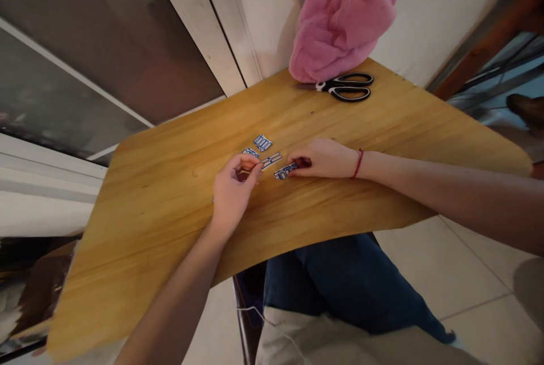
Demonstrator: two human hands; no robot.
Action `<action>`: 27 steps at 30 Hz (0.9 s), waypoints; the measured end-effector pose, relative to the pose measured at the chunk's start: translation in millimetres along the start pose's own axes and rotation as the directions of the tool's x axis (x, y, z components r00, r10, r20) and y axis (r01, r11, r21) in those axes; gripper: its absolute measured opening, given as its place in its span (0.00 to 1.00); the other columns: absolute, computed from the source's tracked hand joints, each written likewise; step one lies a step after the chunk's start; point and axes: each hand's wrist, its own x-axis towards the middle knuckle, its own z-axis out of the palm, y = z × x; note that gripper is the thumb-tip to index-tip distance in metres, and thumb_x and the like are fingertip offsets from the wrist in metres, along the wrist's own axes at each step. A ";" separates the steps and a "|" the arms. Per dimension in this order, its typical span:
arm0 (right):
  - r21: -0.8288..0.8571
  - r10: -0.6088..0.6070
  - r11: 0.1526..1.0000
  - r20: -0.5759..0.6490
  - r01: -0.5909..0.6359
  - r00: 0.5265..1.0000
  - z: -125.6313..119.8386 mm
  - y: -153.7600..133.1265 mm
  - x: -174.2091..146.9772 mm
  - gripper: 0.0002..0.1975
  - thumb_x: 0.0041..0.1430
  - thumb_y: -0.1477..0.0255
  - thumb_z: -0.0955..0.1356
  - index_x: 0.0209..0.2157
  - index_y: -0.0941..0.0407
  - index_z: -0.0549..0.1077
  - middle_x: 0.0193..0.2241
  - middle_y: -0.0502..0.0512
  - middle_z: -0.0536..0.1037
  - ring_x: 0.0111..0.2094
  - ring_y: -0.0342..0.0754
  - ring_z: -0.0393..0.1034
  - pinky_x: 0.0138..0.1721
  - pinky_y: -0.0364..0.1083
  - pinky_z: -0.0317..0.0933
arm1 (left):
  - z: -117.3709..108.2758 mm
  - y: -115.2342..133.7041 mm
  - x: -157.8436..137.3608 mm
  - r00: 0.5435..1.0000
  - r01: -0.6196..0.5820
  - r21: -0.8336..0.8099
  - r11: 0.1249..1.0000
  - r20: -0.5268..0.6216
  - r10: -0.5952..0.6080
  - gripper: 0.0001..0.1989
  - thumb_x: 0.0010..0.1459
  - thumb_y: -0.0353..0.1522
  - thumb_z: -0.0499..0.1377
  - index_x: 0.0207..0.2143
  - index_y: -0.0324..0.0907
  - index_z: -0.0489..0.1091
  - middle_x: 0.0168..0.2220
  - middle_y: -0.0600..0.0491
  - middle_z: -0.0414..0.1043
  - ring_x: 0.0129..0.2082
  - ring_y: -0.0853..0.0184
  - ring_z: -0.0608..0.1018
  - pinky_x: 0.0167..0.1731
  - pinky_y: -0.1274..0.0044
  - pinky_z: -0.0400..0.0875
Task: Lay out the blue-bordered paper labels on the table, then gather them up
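Note:
Between the thumb and fingers of my left hand is one end of a small blue-and-white paper piece. Beside it, my right hand pinches a small bunch of similar blue-and-white pieces just above or on the tabletop; which of these I cannot tell. Another blue-and-white cutout lies flat on the wood beyond my left hand. Nearer that hand, a further cutout is partly covered by my fingers. The print on the pieces is too small to read.
Black-handled scissors lie at the back of the wooden table, blades partly under a pink fluffy cloth item. A white wall and a framed glass panel border the far side. My legs are under the front edge.

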 end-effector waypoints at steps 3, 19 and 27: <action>0.001 -0.006 1.000 -0.003 0.006 1.000 0.3 0.3 -0.2 0.12 0.58 0.61 0.66 0.34 0.55 0.74 0.25 0.48 0.75 0.25 0.39 0.62 0.25 0.40 0.47 | 3.1 -6.3 -1.4 0.997 -0.014 0.088 0.996 0.071 0.007 0.05 0.53 0.33 0.60 0.32 0.42 0.68 0.28 0.56 0.71 0.27 0.73 0.73 0.26 0.81 0.68; 0.058 0.045 0.997 -0.019 -0.044 0.999 0.1 0.7 -1.9 0.12 0.57 0.62 0.67 0.35 0.57 0.70 0.28 0.49 0.75 0.26 0.40 0.63 0.26 0.42 0.49 | 4.8 -16.8 -1.0 0.970 -0.061 0.124 0.990 0.242 0.029 0.02 0.56 0.32 0.57 0.33 0.43 0.67 0.31 0.55 0.72 0.31 0.70 0.74 0.31 0.78 0.68; 0.042 -0.002 0.999 -0.001 0.002 1.000 -0.7 1.3 -1.9 0.11 0.59 0.64 0.66 0.40 0.54 0.73 0.28 0.48 0.75 0.26 0.40 0.63 0.27 0.41 0.49 | 5.7 -14.2 -4.0 0.956 -0.096 0.113 0.989 0.288 0.060 0.08 0.57 0.30 0.54 0.38 0.44 0.70 0.34 0.53 0.74 0.33 0.69 0.75 0.36 0.76 0.70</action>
